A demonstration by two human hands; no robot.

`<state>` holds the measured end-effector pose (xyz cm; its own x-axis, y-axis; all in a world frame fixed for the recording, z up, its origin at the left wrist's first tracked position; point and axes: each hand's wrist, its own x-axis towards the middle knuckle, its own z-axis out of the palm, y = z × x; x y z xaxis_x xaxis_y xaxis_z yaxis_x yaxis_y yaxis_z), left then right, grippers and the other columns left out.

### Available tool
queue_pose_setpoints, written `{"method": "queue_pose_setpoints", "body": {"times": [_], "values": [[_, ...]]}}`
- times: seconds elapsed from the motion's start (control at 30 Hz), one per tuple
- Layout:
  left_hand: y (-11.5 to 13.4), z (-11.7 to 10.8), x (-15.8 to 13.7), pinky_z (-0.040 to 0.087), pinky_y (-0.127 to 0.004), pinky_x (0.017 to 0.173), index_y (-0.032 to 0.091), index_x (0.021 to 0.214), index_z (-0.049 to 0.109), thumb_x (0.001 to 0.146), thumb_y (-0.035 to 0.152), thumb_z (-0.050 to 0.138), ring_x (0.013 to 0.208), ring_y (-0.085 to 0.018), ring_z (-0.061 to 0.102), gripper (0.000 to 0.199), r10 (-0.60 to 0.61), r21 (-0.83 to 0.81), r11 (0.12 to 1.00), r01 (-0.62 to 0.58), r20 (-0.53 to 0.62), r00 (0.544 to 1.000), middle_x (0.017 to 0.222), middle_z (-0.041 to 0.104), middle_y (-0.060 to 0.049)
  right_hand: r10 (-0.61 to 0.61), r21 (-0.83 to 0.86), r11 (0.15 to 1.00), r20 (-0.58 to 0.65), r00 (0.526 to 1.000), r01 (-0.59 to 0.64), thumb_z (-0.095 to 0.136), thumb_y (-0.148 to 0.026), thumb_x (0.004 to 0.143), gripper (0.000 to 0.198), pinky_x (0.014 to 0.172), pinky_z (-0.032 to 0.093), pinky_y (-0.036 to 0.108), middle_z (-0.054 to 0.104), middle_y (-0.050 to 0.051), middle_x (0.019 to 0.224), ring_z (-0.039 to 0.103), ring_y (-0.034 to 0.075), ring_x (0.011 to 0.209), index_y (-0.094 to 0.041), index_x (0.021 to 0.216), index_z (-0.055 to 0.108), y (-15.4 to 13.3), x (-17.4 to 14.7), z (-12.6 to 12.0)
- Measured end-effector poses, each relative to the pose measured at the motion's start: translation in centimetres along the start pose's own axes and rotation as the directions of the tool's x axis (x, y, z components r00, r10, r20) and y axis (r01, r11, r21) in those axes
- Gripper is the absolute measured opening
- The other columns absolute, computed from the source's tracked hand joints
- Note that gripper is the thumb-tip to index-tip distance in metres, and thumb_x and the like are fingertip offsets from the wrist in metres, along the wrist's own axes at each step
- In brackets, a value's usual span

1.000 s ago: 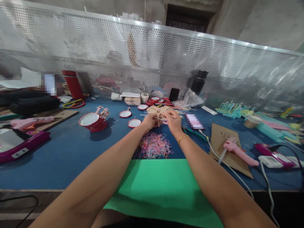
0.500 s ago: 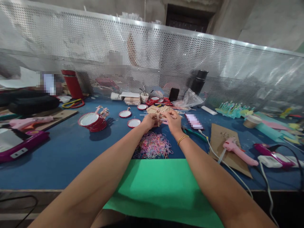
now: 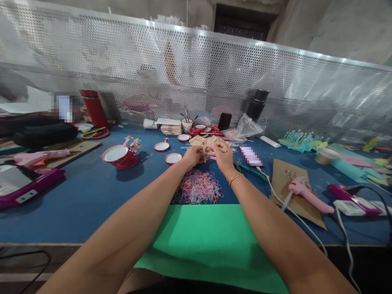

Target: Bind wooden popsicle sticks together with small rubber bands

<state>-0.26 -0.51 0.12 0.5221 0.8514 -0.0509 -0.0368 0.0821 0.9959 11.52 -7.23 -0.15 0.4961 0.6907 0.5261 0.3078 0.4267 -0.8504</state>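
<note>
Holding a stick [image 3: 204,153] over the desk [image 3: 85,204], just beyond the bands [image 3: 200,188].
Pinched in the closed left grip [image 3: 192,157]; just beside the curled right grip [image 3: 223,156], cannot tell how far closed or on what; left of the phone [image 3: 250,156].

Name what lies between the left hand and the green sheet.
The head view shows a pile of multicoloured bands between the left hand and the green sheet.
</note>
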Motion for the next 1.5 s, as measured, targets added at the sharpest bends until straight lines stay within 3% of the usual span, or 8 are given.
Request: {"method": "queue_pose_setpoints", "body": {"times": [0.13, 0.37, 0.7, 0.83, 1.07, 1.33, 1.5], "values": [[0.25, 0.11, -0.17, 0.056, -0.025, 0.063, 0.013, 0.079, 0.066, 0.068, 0.007, 0.072, 0.059, -0.012, 0.064, 0.014, -0.017, 0.009, 1.000, 0.018, -0.012, 1.000, 0.065, 0.067, -0.003, 0.081, 0.058, 0.995, 0.015, 0.997, -0.082, 0.062, -0.049, 0.072, 0.029, 0.069, 0.052, 0.027, 0.068, -0.001, 0.073, 0.062, 0.015, 0.071, -0.021, 0.075, 0.063, 0.08, 0.03, -0.07], [0.04, 0.09, -0.02, 0.057, -0.032, 0.073, 0.013, 0.078, 0.066, 0.067, 0.008, 0.074, 0.065, -0.015, 0.067, 0.015, -0.008, -0.014, 1.000, 0.008, -0.012, 1.000, 0.066, 0.067, -0.003, 0.042, 0.012, 0.999, 0.020, 0.999, -0.042, 0.061, -0.050, 0.073, 0.029, 0.066, 0.051, 0.025, 0.067, -0.001, 0.071, 0.060, 0.014, 0.071, -0.021, 0.071, 0.062, -0.03, 0.00, -0.11], [0.33, 0.21, -0.38, 0.056, -0.028, 0.069, 0.014, 0.081, 0.067, 0.072, 0.002, 0.066, 0.063, -0.013, 0.066, 0.014, -0.017, 0.000, 1.000, 0.017, -0.017, 1.000, 0.068, 0.069, -0.003, 0.052, 0.017, 0.998, 0.027, 0.998, -0.052, 0.062, -0.049, 0.073, 0.028, 0.062, 0.050, 0.024, 0.066, -0.001, 0.069, 0.061, 0.015, 0.069, -0.021, 0.070, 0.061, -0.08, -0.04, 0.20], [0.33, 0.25, -0.37, 0.056, -0.028, 0.067, 0.013, 0.078, 0.066, 0.072, 0.003, 0.067, 0.059, -0.012, 0.064, 0.012, -0.021, 0.005, 1.000, 0.022, -0.034, 0.999, 0.065, 0.068, -0.003, 0.078, 0.033, 0.996, 0.008, 0.997, -0.078, 0.062, -0.051, 0.073, 0.030, 0.063, 0.050, 0.025, 0.068, 0.000, 0.074, 0.060, 0.014, 0.068, -0.021, 0.073, 0.061, -0.11, -0.04, 0.12], [-0.02, 0.02, 0.04, 0.056, -0.028, 0.068, 0.014, 0.081, 0.067, 0.069, 0.011, 0.074, 0.063, -0.014, 0.067, 0.015, -0.013, 0.003, 1.000, 0.013, -0.017, 1.000, 0.066, 0.068, -0.003, 0.021, 0.011, 1.000, 0.005, 1.000, -0.021, 0.061, -0.049, 0.073, 0.029, 0.068, 0.050, 0.026, 0.067, -0.001, 0.070, 0.061, 0.015, 0.071, -0.020, 0.071, 0.062, -0.01, 0.05, 0.14], [-0.16, -0.06, 0.18, 0.057, -0.029, 0.067, 0.013, 0.087, 0.068, 0.066, 0.015, 0.076, 0.067, -0.017, 0.069, 0.023, 0.004, 0.018, 1.000, -0.004, -0.002, 1.000, 0.070, 0.070, -0.006, 0.053, 0.042, 0.998, 0.028, 0.998, -0.054, 0.062, -0.051, 0.072, 0.031, 0.064, 0.049, 0.025, 0.067, 0.000, 0.071, 0.061, 0.015, 0.069, -0.020, 0.072, 0.062, -0.12, -0.09, 0.26], [-0.12, -0.06, 0.14, 0.057, -0.029, 0.067, 0.014, 0.083, 0.066, 0.068, 0.014, 0.076, 0.062, -0.014, 0.067, 0.018, 0.000, 0.038, 0.999, 0.001, -0.014, 1.000, 0.067, 0.069, -0.004, 0.064, 0.044, 0.997, -0.018, 0.998, -0.063, 0.063, -0.050, 0.071, 0.030, 0.059, 0.047, 0.024, 0.067, 0.000, 0.072, 0.058, 0.014, 0.067, -0.020, 0.072, 0.061, -0.38, -0.02, 0.09]]}}
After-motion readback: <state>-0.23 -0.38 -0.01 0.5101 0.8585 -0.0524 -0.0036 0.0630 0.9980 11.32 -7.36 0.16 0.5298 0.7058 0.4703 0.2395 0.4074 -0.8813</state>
